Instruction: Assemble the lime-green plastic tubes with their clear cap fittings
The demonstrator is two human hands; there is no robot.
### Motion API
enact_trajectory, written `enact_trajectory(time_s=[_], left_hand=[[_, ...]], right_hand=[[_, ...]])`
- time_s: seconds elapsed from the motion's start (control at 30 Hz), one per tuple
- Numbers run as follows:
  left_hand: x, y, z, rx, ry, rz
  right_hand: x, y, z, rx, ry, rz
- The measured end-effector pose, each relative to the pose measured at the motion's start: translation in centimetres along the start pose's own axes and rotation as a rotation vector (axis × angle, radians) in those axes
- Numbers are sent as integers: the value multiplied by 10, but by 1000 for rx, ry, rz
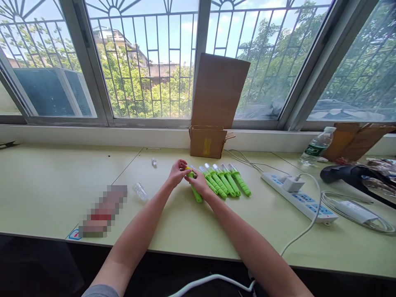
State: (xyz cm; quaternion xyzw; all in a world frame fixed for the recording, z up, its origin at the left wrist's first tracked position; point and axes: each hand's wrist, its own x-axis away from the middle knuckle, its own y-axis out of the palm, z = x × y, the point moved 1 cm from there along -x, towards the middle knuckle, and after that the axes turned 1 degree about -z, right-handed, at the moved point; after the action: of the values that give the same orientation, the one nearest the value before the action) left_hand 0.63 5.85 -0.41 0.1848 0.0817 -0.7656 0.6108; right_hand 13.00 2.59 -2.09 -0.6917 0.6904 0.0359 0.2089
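Note:
Both my hands meet over one green stick-shaped device [195, 190] lying on the pale green table [55, 185]. My left hand [177, 172] pinches its far tip, fingers closed. My right hand [199, 181] wraps round its middle from the right. Just right of my hands, several more green devices with clear caps [227, 180] lie side by side in a row. A loose clear cap [140, 191] lies on the table to the left of my left forearm, and a small clear piece [154, 162] sits farther back.
A small open cardboard box [208, 141] stands at the windowsill behind the row. A white power strip [301, 199] with plugged adapter and cables runs at right, beside a water bottle [317, 147] and a black hair dryer [351, 174]. A blurred flat item [103, 210] lies near the table's front edge.

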Motion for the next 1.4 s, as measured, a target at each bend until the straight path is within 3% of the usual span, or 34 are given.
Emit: enact_trajectory(time_s=[0.23, 0.67, 1.0, 1.2, 1.4], left_hand=[[-1, 1, -3, -173, 121, 25], [6, 3, 7, -691, 438, 37], [6, 4, 9, -676, 402, 38], [6, 4, 12, -532, 318, 40], [5, 3, 13, -555, 340, 47]], right_hand=[[-1, 1, 0, -59, 8, 6], [0, 0, 1, -73, 14, 56], [1, 0, 0, -166, 52, 57], [3, -4, -3, -200, 90, -13], [1, -4, -2, -175, 107, 5]])
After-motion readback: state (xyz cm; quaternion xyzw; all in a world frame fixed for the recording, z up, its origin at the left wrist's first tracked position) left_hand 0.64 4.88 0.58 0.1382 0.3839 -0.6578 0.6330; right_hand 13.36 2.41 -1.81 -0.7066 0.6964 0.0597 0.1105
